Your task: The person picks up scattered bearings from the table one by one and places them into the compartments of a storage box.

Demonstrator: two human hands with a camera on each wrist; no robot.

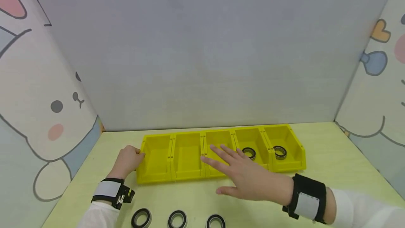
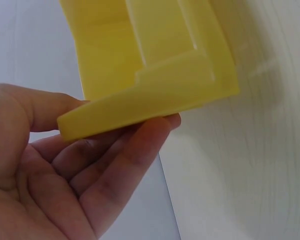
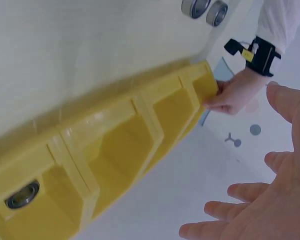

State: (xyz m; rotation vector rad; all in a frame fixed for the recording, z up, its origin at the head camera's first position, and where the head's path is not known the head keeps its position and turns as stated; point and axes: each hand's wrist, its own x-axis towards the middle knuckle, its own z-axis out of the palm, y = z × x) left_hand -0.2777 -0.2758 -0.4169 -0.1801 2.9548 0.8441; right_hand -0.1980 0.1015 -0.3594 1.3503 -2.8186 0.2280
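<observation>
A row of joined yellow bins (image 1: 155,177) stands on the table. My left hand (image 1: 126,161) grips its left end; in the left wrist view the thumb and fingers (image 2: 125,170) pinch the bin's yellow side wall. Above the middle bins hovers my right hand (image 1: 250,178), fingers spread and holding nothing. One ball bearing (image 1: 253,152) lies in the second bin from the right, partly behind the right hand's fingers. Another bearing (image 1: 284,152) lies in the rightmost bin. Three more sit in front of the row: a left bearing (image 1: 135,220), a middle bearing (image 1: 171,220) and a right bearing (image 1: 209,221).
The pale wooden table (image 1: 326,150) extends on both sides of the bins. A grey panel (image 1: 202,62) rises behind them. Side panels with cartoon drawings (image 1: 38,97) flank the table. Each wrist wears a black strap (image 1: 311,198).
</observation>
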